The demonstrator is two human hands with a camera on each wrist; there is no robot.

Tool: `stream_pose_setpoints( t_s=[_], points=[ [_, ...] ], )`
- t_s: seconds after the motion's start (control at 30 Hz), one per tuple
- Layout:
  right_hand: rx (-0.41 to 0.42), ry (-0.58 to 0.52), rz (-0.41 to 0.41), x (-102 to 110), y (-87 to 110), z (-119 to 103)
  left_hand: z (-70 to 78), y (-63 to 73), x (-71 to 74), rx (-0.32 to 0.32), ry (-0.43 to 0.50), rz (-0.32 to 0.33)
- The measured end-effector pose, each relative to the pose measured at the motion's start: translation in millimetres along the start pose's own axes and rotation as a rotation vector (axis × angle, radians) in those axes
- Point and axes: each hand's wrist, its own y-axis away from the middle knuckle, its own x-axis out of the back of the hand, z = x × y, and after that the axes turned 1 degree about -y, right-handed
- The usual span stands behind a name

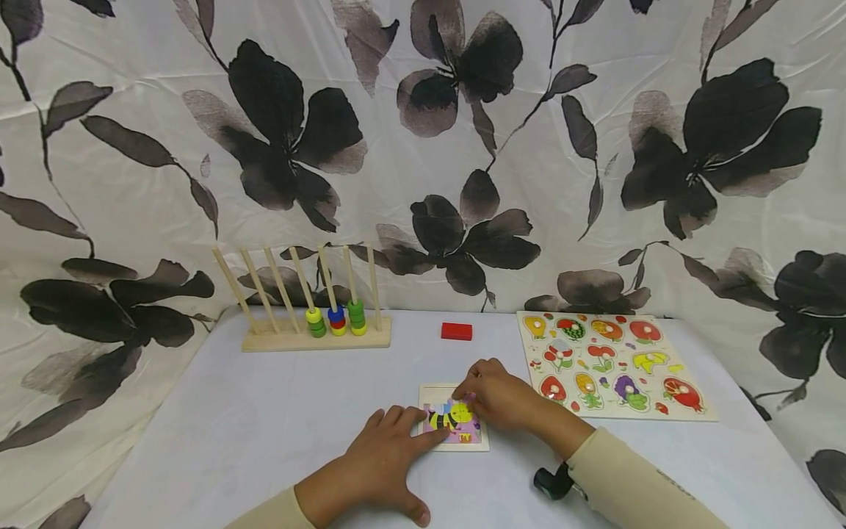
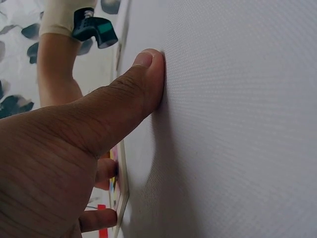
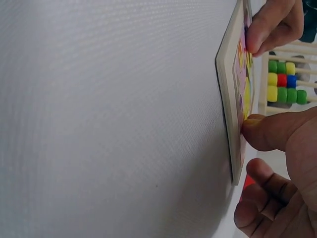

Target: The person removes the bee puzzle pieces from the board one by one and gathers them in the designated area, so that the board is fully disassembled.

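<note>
A small square bee puzzle (image 1: 459,419) in a pale wooden frame lies on the white table, with a yellow and black bee on a purple ground. The left hand (image 1: 390,459) is spread at its left side, its straight fingertips on the puzzle and its thumb (image 2: 148,74) down near the tabletop. At the upper right corner is the right hand (image 1: 499,397), its fingers curled. In the right wrist view its thumb (image 3: 262,131) presses on the puzzle's face, while the other fingers (image 3: 260,198) bend beside the frame's edge.
A wooden peg stand (image 1: 317,338) with colored rings on some pegs stands at the back left. Behind the puzzle lies a red block (image 1: 457,331). A fruit puzzle board (image 1: 617,367) is at the back right. Flower-patterned cloth (image 1: 463,162) hangs behind the table.
</note>
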Motion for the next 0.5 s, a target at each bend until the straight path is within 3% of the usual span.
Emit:
stream_pose_setpoints(
  t_s=[0.5],
  points=[
    [-0.022,-0.048,-0.007,1.4,-1.8,-2.0,-0.1,0.3,-0.1,0.0,0.022,-0.004]
  ],
)
